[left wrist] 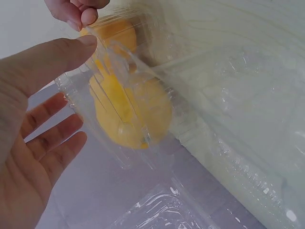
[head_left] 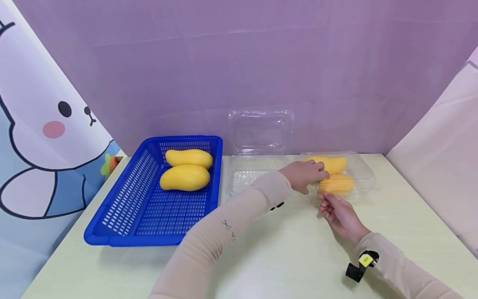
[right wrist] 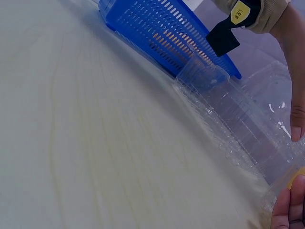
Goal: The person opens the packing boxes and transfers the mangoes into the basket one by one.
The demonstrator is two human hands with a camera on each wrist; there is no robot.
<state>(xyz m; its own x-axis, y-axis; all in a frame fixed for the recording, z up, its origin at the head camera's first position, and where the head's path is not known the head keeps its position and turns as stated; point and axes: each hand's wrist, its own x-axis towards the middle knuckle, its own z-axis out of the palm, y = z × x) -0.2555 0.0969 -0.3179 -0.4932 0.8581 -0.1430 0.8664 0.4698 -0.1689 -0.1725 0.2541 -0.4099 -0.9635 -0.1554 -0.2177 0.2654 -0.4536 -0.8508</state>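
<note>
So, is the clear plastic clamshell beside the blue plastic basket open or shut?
Open: the clamshell has its lid raised behind its base.

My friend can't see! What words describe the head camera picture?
A person's left hand and right hand are at the edge of a clear clamshell with two yellow mangoes inside. To its left: an open clamshell, then a blue basket holding two more mangoes.

1. From here I see my left arm reaching diagonally right.
2. My left hand holds its thumb apart from the other fingers.
3. My right forearm angles inward.
4. My right hand pinches, fingertips curled.
</note>
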